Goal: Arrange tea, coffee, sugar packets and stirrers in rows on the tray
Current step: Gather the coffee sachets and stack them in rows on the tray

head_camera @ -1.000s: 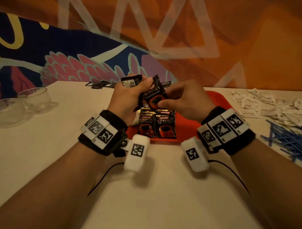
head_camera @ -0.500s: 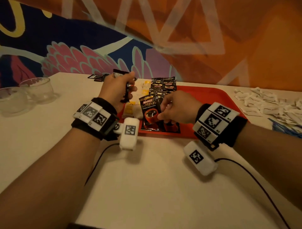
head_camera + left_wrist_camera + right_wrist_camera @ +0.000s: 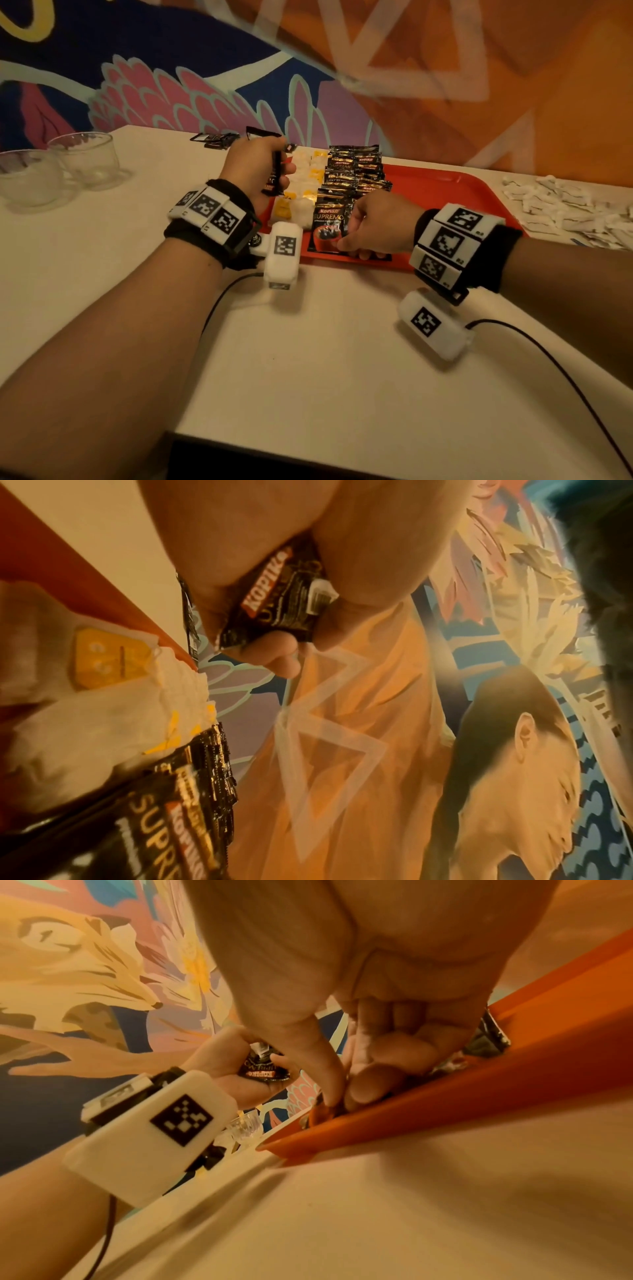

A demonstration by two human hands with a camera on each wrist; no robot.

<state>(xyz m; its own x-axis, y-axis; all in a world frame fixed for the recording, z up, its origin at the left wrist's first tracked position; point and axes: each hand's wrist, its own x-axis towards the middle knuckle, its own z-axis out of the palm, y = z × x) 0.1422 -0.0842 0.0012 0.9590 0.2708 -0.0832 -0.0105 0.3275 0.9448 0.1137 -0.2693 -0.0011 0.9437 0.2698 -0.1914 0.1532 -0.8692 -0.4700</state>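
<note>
Right hand: the right hand [image 3: 371,224] is pinching the near edge of a Kopiko Supremo coffee sachet [image 3: 327,230], thumb and forefinger closed on it, and is laying it flat at the tray's near edge, likely to extend the coffee row toward the person.
Left hand: the left hand [image 3: 255,169] is hovering over the tray's left edge, its grip curled tight around spare coffee sachets [image 3: 284,599] held upright, probably as a ready supply for the other hand.
Tray: the red tray [image 3: 445,192] is sitting on the bench [image 3: 308,359], carrying a row of tea bags [image 3: 303,185] along its left side and coffee rows [image 3: 354,174] just beside them; its right half is showing bare red.
Waiting stock: white sugar packets [image 3: 565,209] are lying in a loose heap on the bench off the tray's right edge, not yet arranged.
Other: two glass cups [image 3: 58,168] are standing near the bench's left edge.
</note>
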